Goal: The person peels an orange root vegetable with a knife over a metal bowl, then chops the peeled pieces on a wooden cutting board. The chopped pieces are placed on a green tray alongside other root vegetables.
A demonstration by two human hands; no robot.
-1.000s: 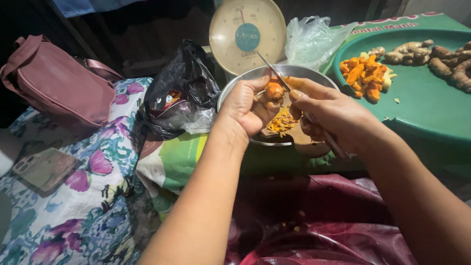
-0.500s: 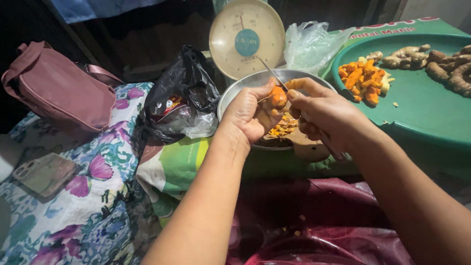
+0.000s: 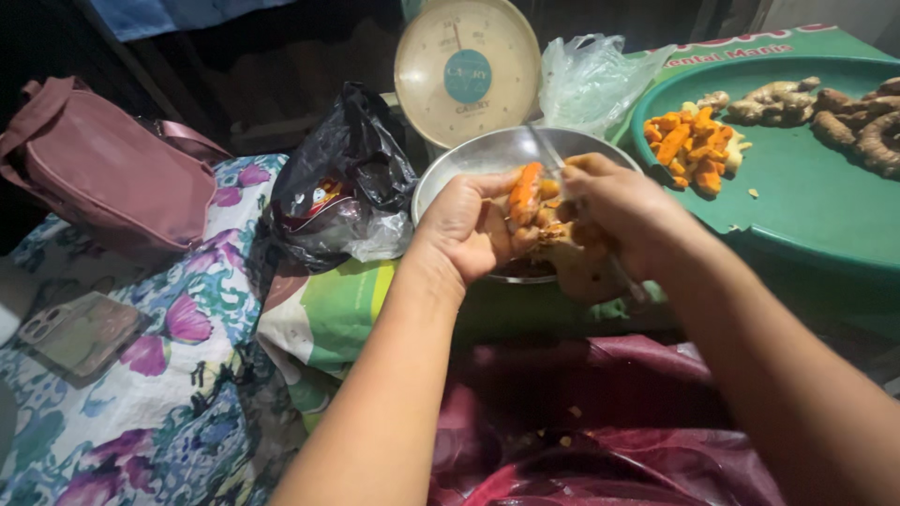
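orange root (image 3: 525, 192) | pinched tight in left hand (image 3: 469, 230) fingers | knife (image 3: 548, 150) gripped in right hand (image 3: 623, 211) | scrape thin, away from thumb, over metal bowl (image 3: 469, 164)

The peeled root (image 3: 525, 192) is bright orange, the tray (image 3: 816, 201) green, the bowl (image 3: 478, 159) silver, the handbag (image 3: 103, 178) dusty pink, and the cloth (image 3: 141, 394) carries purple flowers on pale blue.

I see a black bag (image 3: 342, 178) left of the round cream scale dial (image 3: 466, 70), a clear bag (image 3: 591, 80) right of it, and a phone (image 3: 80, 328) far left.
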